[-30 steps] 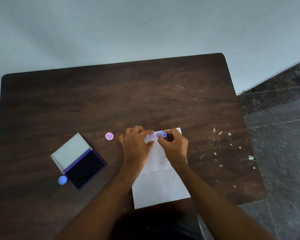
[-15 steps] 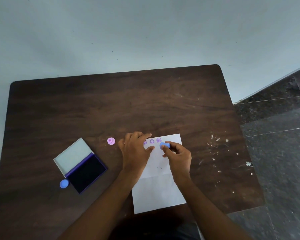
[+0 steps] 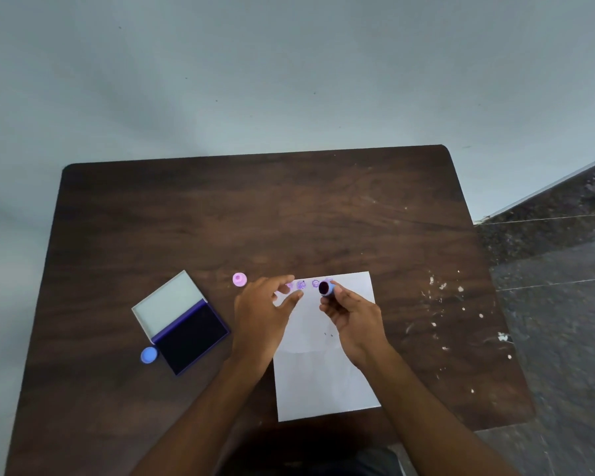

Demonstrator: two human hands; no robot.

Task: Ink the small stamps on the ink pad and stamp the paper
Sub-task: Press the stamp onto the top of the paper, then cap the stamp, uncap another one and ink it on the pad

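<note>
A white sheet of paper (image 3: 327, 379) lies on the dark wooden table (image 3: 220, 228), with a row of purple stamp prints (image 3: 308, 284) along its top edge. My right hand (image 3: 352, 312) pinches a small blue stamp (image 3: 326, 288), lifted off the paper with its dark inked face turned toward the left. My left hand (image 3: 263, 312) hovers over the paper's top left corner, fingers spread and holding nothing. The open ink pad (image 3: 189, 333), with its grey lid folded back, sits to the left. A pink stamp (image 3: 239, 279) stands above my left hand; another blue stamp (image 3: 149, 355) rests by the pad.
White paint flecks (image 3: 443, 304) dot the table's right side. The table's right edge drops to a dark tiled floor (image 3: 557, 286). A pale wall (image 3: 289, 80) stands behind the table.
My right hand lifted the blue stamp off the paper and tilted its inked face up, leaving a new print. My left hand released the paper and opened its fingers.
</note>
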